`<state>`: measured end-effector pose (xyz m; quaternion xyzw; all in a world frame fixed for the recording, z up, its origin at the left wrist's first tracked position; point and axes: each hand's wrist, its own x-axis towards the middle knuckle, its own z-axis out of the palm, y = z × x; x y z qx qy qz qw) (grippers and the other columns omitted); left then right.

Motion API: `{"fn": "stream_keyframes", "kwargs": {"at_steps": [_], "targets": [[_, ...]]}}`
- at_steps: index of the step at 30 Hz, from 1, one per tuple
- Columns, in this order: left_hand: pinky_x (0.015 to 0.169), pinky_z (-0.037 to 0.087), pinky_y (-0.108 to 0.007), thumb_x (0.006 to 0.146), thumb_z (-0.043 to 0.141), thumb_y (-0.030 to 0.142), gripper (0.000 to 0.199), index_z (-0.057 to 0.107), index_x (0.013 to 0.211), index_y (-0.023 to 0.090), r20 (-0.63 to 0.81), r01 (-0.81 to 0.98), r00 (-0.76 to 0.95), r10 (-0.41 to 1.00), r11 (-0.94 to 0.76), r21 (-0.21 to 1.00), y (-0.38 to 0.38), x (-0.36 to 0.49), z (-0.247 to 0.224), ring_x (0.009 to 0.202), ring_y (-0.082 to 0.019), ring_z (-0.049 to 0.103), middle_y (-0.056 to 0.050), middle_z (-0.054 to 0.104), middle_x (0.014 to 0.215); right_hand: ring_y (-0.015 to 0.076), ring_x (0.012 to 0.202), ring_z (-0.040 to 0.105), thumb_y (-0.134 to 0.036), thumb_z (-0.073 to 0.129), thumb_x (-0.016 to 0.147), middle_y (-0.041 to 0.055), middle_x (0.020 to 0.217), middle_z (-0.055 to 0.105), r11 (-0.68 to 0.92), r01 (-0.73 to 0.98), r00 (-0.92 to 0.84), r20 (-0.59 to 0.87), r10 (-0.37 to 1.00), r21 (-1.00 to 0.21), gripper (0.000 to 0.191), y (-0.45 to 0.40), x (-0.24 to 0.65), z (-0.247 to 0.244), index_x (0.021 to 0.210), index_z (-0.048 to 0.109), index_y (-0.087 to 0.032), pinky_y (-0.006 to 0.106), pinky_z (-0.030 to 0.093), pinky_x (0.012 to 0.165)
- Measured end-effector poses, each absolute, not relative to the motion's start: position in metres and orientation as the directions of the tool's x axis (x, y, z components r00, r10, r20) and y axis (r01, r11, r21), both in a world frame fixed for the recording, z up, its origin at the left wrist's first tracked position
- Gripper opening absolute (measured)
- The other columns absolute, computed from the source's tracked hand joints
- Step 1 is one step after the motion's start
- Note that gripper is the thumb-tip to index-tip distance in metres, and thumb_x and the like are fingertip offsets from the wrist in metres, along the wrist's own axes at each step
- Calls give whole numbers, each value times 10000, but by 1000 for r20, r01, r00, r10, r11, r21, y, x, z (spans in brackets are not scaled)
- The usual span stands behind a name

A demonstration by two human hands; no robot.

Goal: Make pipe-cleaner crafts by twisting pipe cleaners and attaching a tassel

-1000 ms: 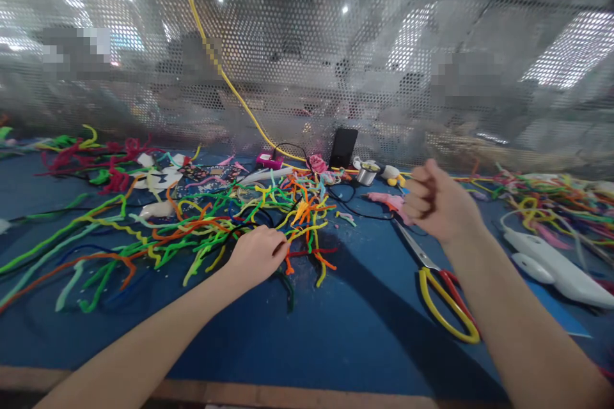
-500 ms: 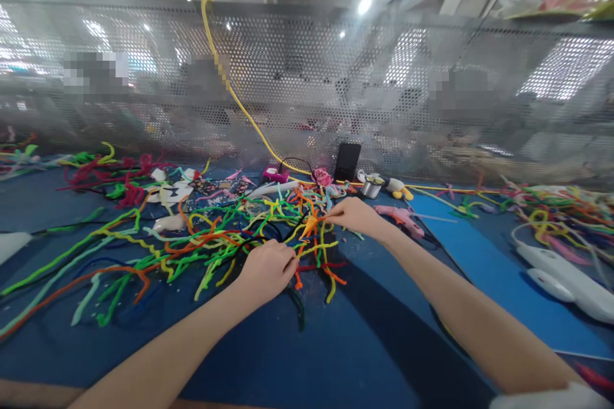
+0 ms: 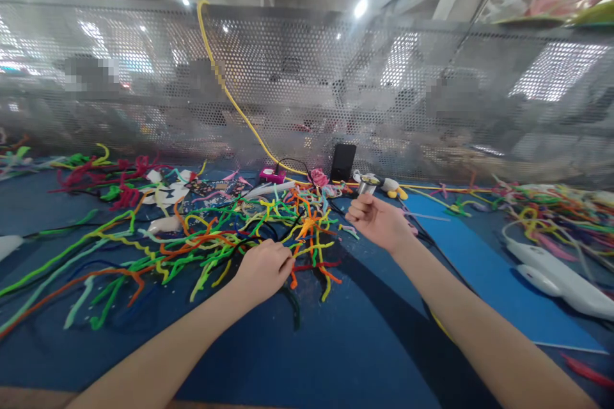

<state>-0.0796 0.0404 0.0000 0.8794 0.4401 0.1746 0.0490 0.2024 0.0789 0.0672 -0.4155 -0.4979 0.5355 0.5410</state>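
Note:
Fuzzy craft stems [image 3: 215, 239] in green, orange, yellow and red lie tangled on the blue table. My left hand [image 3: 266, 268] is closed at the near right edge of this pile, on something I cannot make out. Just beyond its fingers, a cluster with an orange middle [image 3: 309, 227] has stems spreading outward. My right hand [image 3: 378, 220] is raised to the right of the cluster, apart from it, with its fingers curled together. Whether anything small is between them cannot be seen. A metal spool [image 3: 367, 185] stands right behind the right hand, and a pink tool is partly hidden by it.
A black phone [image 3: 343, 162] leans on the perforated metal screen [image 3: 297, 96] at the back. To the right lie a blue board [image 3: 484, 262], a white glue gun [image 3: 559, 278] and more coloured stems [image 3: 556, 211]. A yellow cable [image 3: 240, 112] hangs down the screen.
My right hand has let go of the orange cluster and moved right, now in front of the spool. My left hand has stayed at the pile. The view has shifted slightly.

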Motion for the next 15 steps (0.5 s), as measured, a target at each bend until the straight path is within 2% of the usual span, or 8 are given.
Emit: {"fn": "stream_keyframes", "kwargs": {"at_steps": [3, 4, 6, 8, 10, 13, 15], "targets": [[708, 463, -309, 979, 468, 285, 271, 692, 853, 197, 269, 758, 551, 790, -609, 236, 40, -80, 0, 878, -213, 630, -33, 729, 893, 88, 517, 202, -240, 586, 841, -73, 632, 155, 36, -572, -28, 63, 998, -819, 446, 65, 212, 78, 676, 172, -219, 250, 480, 641], [702, 459, -307, 978, 471, 284, 270, 691, 848, 197, 267, 759, 550, 791, -607, 237, 40, -80, 0, 875, -211, 629, -32, 729, 891, 84, 506, 186, -191, 572, 843, -76, 626, 144, 31, -664, -14, 54, 998, -747, 456, 59, 216, 81, 677, 148, -219, 229, 477, 620], [689, 451, -303, 976, 476, 284, 269, 691, 840, 197, 262, 761, 548, 794, -603, 238, 40, -80, 1, 870, -207, 628, -33, 728, 882, 80, 482, 145, -137, 542, 849, -79, 616, 117, 20, -728, 1, 28, 1000, -685, 472, 46, 226, 88, 686, 109, -225, 185, 413, 506], [678, 445, -299, 975, 478, 285, 270, 692, 836, 197, 259, 763, 548, 796, -602, 236, 40, -80, 1, 866, -203, 627, -34, 726, 878, 83, 471, 98, -129, 532, 853, -81, 619, 97, -48, -687, -17, -50, 999, -725, 473, 33, 237, 97, 691, 100, -238, 185, 274, 390], [672, 442, -296, 977, 476, 290, 278, 694, 832, 197, 256, 766, 547, 797, -600, 231, 41, -80, 1, 865, -200, 625, -35, 723, 872, 84, 474, 67, -166, 547, 851, -82, 625, 89, -120, -581, 2, -148, 989, -805, 470, 19, 247, 107, 685, 114, -245, 213, 173, 358], [667, 441, -286, 979, 474, 297, 288, 696, 827, 195, 256, 769, 545, 799, -597, 227, 41, -80, 1, 858, -194, 623, -38, 718, 854, 72, 466, 48, -273, 616, 794, -91, 603, 105, -221, -389, 90, -275, 957, -894, 479, -6, 261, 121, 642, 162, -239, 228, 108, 357], [662, 440, -276, 976, 477, 297, 288, 697, 821, 194, 260, 770, 542, 799, -596, 227, 41, -80, 3, 854, -192, 623, -42, 718, 846, 60, 442, 62, -352, 650, 746, -97, 566, 135, -339, -224, 106, -369, 924, -914, 485, -31, 276, 122, 594, 205, -233, 230, 117, 353]]}}
